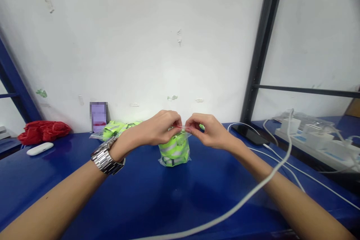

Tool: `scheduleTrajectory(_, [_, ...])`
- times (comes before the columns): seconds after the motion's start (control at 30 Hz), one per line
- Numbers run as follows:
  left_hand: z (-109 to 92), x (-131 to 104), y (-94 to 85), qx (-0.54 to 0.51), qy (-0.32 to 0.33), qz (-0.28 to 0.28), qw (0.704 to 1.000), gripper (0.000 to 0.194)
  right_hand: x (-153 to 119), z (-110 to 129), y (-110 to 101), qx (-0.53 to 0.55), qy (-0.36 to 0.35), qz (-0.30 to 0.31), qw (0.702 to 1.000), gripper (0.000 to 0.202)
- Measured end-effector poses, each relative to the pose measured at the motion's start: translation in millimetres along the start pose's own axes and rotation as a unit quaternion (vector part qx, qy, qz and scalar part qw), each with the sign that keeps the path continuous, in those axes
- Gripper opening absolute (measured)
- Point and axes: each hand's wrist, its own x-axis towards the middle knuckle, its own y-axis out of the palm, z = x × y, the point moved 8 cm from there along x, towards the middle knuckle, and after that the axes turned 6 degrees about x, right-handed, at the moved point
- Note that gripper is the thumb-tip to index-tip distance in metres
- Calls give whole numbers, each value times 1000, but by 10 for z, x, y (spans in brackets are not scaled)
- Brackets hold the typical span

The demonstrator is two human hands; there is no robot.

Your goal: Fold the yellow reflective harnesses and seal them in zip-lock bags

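A clear zip bag (174, 153) with a folded neon-yellow cloth item with silvery stripes inside stands upright between my hands, over the blue table. My left hand (161, 126), with a metal watch on its wrist, pinches the bag's top edge. From the other side my right hand (207, 129) pinches the same edge, its fingertips close to the left ones. A reddish line shows along the edge between them. Behind my left wrist lies more neon-yellow cloth (112, 129) in clear plastic, partly hidden by my hand.
A red plastic bag (43, 131) and a white oval case (40, 149) lie at the left. A phone (99, 116) leans on the wall. At the right are a dark phone (250, 134), a power strip (323, 150) with chargers, and a white cable (253, 191) crossing in front of my right forearm.
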Motion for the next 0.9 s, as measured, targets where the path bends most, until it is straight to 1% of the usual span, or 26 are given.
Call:
scheduleTrajectory(0.17, [-34, 3, 0, 17, 12, -4, 1000, 12, 5, 1, -4, 0, 2, -4, 1000, 4])
scheduleTrajectory(0.4, [-130, 4, -18, 35, 45, -39, 998, 10, 16, 50, 4, 3, -12, -30, 999, 7])
scheduleTrajectory(0.5, [-141, -1, -16, 36, 52, -52, 997, 11, 8, 42, 6, 5, -12, -43, 999, 7])
scheduleTrajectory(0.67, [-103, -5, -20, 35, 43, -32, 998, 13, -7, 41, -14, -21, -11, -58, 998, 7])
scheduleTrajectory(0.77, [-114, 3, -21, 37, 43, -25, 998, 14, -9, 109, -24, -58, -39, -77, 995, 9])
scheduleTrajectory(0.83, [-132, 14, 11, 71, 42, -31, 996, 12, -11, 161, -9, -85, -61, -87, 991, 10])
scheduleTrajectory(0.9, [-134, 25, 68, 133, 29, -48, 989, 17, -11, 192, 18, -112, -73, -95, 986, 11])
